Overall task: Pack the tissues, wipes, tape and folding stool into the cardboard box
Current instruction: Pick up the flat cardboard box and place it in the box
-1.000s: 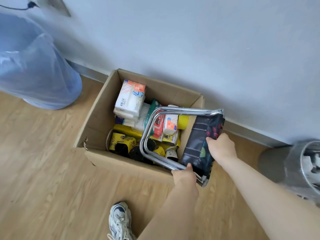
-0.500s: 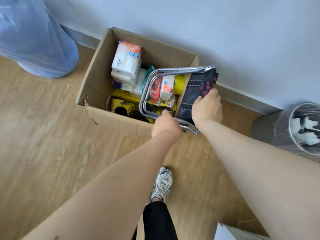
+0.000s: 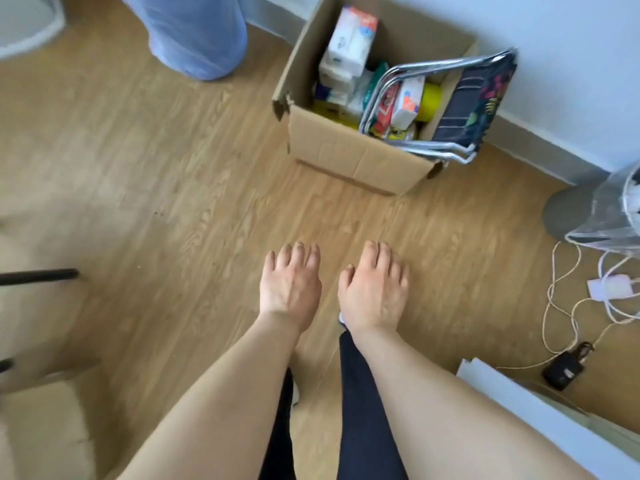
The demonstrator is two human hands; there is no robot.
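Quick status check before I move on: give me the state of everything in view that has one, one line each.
cardboard box: open, flaps not closed, filled with goods
folding stool: folded, resting at the box's right end, sticking out above the rim
tissue pack: standing upright in the box
yellow tape roll: in the box, behind the stool frame
left hand: empty, open
right hand: empty, open

Both arms reach forward and down, side by side. The left hand (image 3: pixel 290 285) and right hand (image 3: pixel 373 289) hang palm-down, empty, fingers loosely curled downward, near each other but apart. 2 dark trouser legs (image 3: pixel 363 403) show below.
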